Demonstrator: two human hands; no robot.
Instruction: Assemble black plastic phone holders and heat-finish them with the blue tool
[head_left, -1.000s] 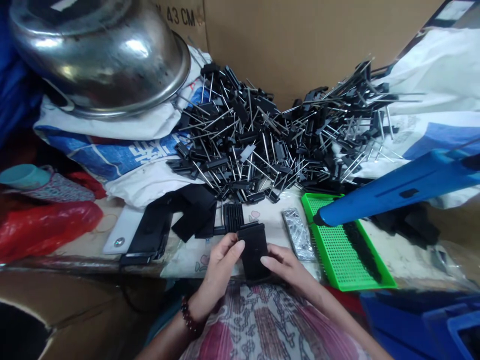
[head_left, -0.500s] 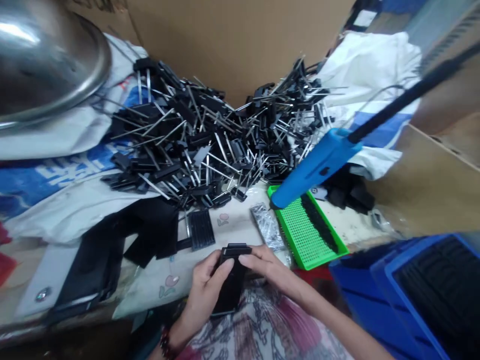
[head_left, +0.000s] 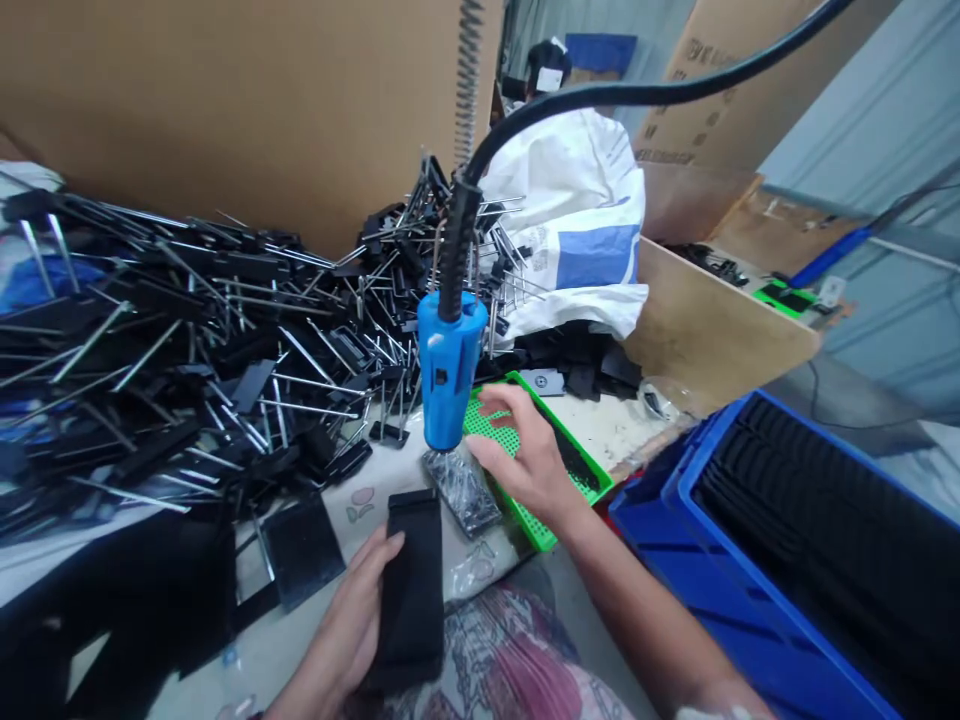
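Observation:
My left hand (head_left: 356,605) grips a flat black rectangular piece (head_left: 412,590) by its left edge, thumb on top, above my lap. My right hand (head_left: 529,455) is empty, fingers apart and curved, over the green basket (head_left: 551,538). Just left of its fingertips hangs a blue electric screwdriver (head_left: 448,385), upright, with a black cable; they look close to it but apart. Under the screwdriver lies a clear-wrapped dark packet (head_left: 465,492). The basket holds small black parts (head_left: 574,460) along its right side.
A large heap of black parts with metal rods (head_left: 247,340) spreads across the back and left. On the right, a blue crate (head_left: 694,470) holds stacked black pieces. A white sack (head_left: 577,200) and a wooden panel (head_left: 720,320) stand behind. Another flat black piece (head_left: 304,550) lies left.
The view has turned right. My right hand has let go of the black piece and reached out towards the screwdriver, which now hangs more upright. My left hand still holds the piece.

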